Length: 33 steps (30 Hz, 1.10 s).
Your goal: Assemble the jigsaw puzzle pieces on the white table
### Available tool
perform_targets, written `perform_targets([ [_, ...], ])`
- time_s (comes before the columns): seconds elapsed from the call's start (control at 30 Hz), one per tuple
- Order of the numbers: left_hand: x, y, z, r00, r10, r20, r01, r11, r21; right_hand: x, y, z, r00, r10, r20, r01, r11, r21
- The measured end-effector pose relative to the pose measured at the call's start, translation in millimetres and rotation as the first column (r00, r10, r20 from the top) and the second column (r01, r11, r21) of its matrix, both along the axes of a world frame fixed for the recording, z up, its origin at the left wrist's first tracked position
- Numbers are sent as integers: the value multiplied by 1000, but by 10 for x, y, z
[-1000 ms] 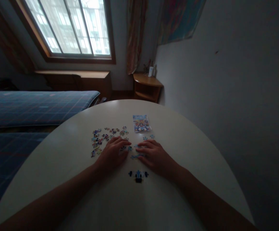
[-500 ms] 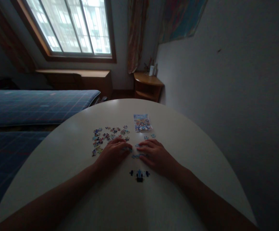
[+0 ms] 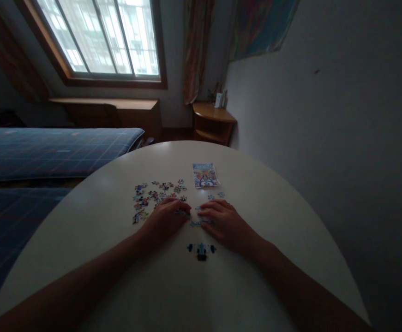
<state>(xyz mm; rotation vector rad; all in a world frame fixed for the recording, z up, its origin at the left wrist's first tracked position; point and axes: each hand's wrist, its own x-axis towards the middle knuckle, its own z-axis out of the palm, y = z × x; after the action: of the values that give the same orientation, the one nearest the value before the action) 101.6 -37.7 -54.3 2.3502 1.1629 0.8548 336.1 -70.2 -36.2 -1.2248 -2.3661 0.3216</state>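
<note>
My left hand (image 3: 166, 217) rests on the table with its fingers bent and pinched around a small puzzle piece (image 3: 187, 214), mostly covered by the fingers. Facing it, my right hand (image 3: 221, 220) lies low with fingers stretched and slightly apart. Its fingertips touch or nearly touch a light blue piece (image 3: 197, 208) and a joined strip of blue pieces (image 3: 195, 224), which the hand partly hides. Nearer to me lies a small joined section (image 3: 201, 251) of blue and black pieces. A loose heap of colourful puzzle pieces (image 3: 144, 199) spreads beyond and left of my left hand.
A printed picture packet (image 3: 205, 175) lies flat towards the far side of the round white table (image 3: 277, 216). Two loose pale blue pieces (image 3: 216, 196) sit just beyond my right hand. A bed (image 3: 55, 152) stands left of the table, a wall (image 3: 325, 138) to the right.
Both hands stay almost in place. The left fingers have curled in slightly around the piece. The view has shifted very slightly.
</note>
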Motion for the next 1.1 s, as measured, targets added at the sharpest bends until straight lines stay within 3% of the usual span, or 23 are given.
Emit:
perform_targets([
  [0.27, 22, -7, -16, 999, -52, 8, 52, 997, 65, -9, -2, -22, 1000, -8, -1, 8, 1000, 7],
  [0.47, 35, -66, 34, 994, -68, 88, 68, 998, -5, -17, -6, -37, 1000, -11, -10, 11, 1000, 13],
  [0.7, 85, -100, 44, 973, 33, 229, 7, 985, -173, -24, -10, -17, 1000, -8, -11, 9, 1000, 6],
  [0.83, 120, -97, 22, 962, 36, 271, 32, 970, -242, -30, -11, -11, 1000, -5, -15, 5, 1000, 14],
  [1.1, 142, -113, 33, 977, 42, 208, 4, 977, -214, -29, 8, -46, 1000, 3, -24, -2, 1000, 17],
])
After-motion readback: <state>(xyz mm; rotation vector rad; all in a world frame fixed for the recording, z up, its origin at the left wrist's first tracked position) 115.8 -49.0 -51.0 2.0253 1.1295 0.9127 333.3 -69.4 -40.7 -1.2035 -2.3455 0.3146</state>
